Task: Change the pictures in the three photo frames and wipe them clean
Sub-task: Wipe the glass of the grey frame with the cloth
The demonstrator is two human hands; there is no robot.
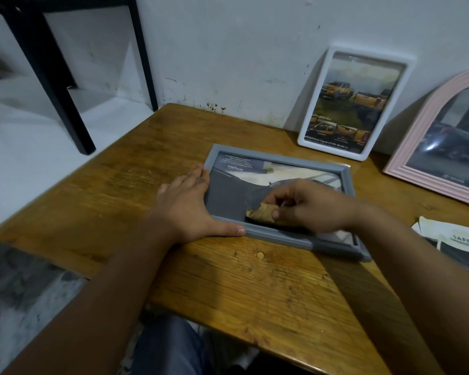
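Right hand (306, 207) grip pinched on tan cloth (261, 212), on grey frame (278, 201). Left hand (187, 207) flat, splayed, bracing the frame's edge left of the grip. Risk — frame skating on the surface (228, 280) (the wipe's push could beat the brace).

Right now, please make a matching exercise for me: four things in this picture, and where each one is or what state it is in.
Things:
1. grey frame
2. white frame
3. pink frame
4. tan cloth

Places or states:
A. pinched in the right hand
B. arched top, far right, leaning on the wall
C. flat on the table, steadied by the left hand
D. rectangular, upright against the wall

Pairs: 1-C, 2-D, 3-B, 4-A
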